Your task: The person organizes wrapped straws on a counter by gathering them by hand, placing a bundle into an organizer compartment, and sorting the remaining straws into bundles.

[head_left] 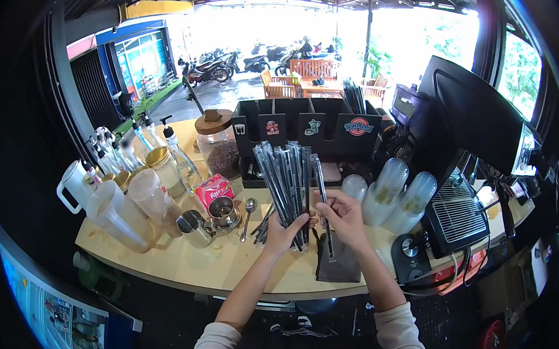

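Note:
My left hand (285,234) is closed around a bundle of black straws (280,181) in clear wrappers, held upright above the counter. Just to the right, my right hand (342,218) pinches a single wrapped straw (321,187), tilted slightly and apart from the bundle at its top. More straws (265,226) lie on the counter behind my left hand, partly hidden by it. Below my right hand is a dark folded cloth (339,263). Behind both hands stands a black divided organizer (287,128) with stickers on its front; other straws (354,96) stick up from its right compartment.
Left on the counter (251,278) are plastic pitchers (115,215), a steel cup (223,212), a spoon (248,216), a red packet (215,189), pump bottles (180,152) and a lidded jar (220,148). Stacked clear cups (386,190) and a coffee machine (457,208) stand right.

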Available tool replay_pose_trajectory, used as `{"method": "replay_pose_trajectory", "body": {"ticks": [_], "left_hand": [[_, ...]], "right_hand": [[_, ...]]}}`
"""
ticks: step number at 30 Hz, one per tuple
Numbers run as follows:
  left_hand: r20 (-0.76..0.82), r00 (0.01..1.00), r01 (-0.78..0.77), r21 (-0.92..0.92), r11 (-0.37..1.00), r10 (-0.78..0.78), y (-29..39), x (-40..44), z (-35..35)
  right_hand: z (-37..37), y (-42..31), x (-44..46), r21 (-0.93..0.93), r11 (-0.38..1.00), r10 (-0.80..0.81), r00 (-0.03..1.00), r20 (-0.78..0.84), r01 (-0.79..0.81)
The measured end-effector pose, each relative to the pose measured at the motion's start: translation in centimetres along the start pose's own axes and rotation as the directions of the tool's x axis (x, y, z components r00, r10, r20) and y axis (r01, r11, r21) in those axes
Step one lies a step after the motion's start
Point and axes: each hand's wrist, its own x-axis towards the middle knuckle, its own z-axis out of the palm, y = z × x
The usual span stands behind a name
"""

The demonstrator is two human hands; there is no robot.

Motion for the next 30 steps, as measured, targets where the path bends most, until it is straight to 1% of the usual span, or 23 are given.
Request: {"method": "replay_pose_trajectory", "body": {"ticks": [3, 6, 10, 12, 13, 15, 16, 18, 19, 21, 22, 24, 25, 27, 28, 30], "left_hand": [[0.050, 0.998, -0.030, 0.015, 0.999, 0.029, 1.1, -0.4, 0.7], [0.050, 0.998, -0.040, 0.047, 0.998, 0.038, 1.2, -0.5, 0.6], [0.049, 0.998, -0.044, 0.059, 0.997, 0.042, 1.5, -0.6, 0.5], [0.044, 0.999, -0.033, 0.097, 0.995, 0.029, 1.8, -0.8, 0.6], [0.042, 0.999, -0.035, 0.099, 0.994, 0.031, 1.8, -0.8, 0.6], [0.059, 0.998, -0.036, 0.042, 0.998, 0.034, 1.9, -0.9, 0.7], [0.058, 0.998, -0.038, 0.043, 0.998, 0.035, 2.0, -1.0, 0.8], [0.061, 0.998, -0.034, 0.072, 0.997, 0.030, 2.2, -1.1, 0.9], [0.060, 0.998, -0.035, 0.073, 0.997, 0.031, 2.1, -1.1, 0.8], [0.114, 0.993, -0.020, 0.056, 0.998, 0.013, 1.5, -1.1, 0.2], [0.111, 0.994, -0.021, 0.057, 0.998, 0.014, 1.2, -1.1, -0.2], [0.156, 0.987, -0.081, 0.225, 0.971, 0.046, 1.1, -1.2, -0.6], [0.152, 0.987, -0.082, 0.226, 0.971, 0.048, 1.3, -1.3, -0.6], [0.207, 0.978, -0.008, 0.063, 0.998, -0.005, 1.9, -1.7, -0.2], [0.204, 0.979, -0.008, 0.062, 0.998, -0.005, 2.0, -1.8, -0.2], [0.212, 0.977, 0.017, 0.053, 0.998, -0.028, 2.3, -1.9, -0.1]], "right_hand": [[0.4, -0.8, -0.1, 0.028, 0.999, -0.023, 0.999, -0.022, 0.023], [0.4, -0.9, -0.2, 0.016, 0.997, -0.074, 0.997, -0.028, 0.074], [0.5, -0.8, -0.3, 0.023, 0.996, -0.084, 0.996, -0.045, 0.085], [0.9, -0.9, -0.2, 0.162, 0.983, -0.069, 0.991, -0.114, 0.087], [0.8, -0.8, -0.1, 0.164, 0.982, -0.071, 0.991, -0.112, 0.089], [0.7, -0.5, 0.3, 0.243, 0.968, -0.016, 0.985, -0.172, 0.058], [0.9, -0.7, 0.5, 0.244, 0.968, -0.017, 0.985, -0.170, 0.059], [1.7, -1.4, 0.9, 0.054, 0.996, -0.058, 0.983, -0.177, 0.069], [2.1, -1.8, 1.1, 0.056, 0.996, -0.059, 0.983, -0.175, 0.070], [2.7, -2.6, 1.3, 0.049, 0.999, 0.019, 0.990, -0.143, -0.012], [2.8, -2.6, 1.4, 0.050, 0.999, 0.019, 0.990, -0.140, -0.012], [2.7, -2.7, 1.6, 0.048, 0.995, 0.098, 0.988, -0.123, -0.093], [2.7, -2.6, 1.7, 0.049, 0.994, 0.098, 0.988, -0.119, -0.093], [2.6, -2.3, 1.8, -0.005, 1.000, 0.008, 0.994, -0.113, -0.009], [2.6, -2.2, 1.8, -0.004, 1.000, 0.010, 0.994, -0.110, -0.011], [2.7, -2.0, 1.7, -0.087, 0.996, -0.044, 0.994, -0.099, 0.035]]}}
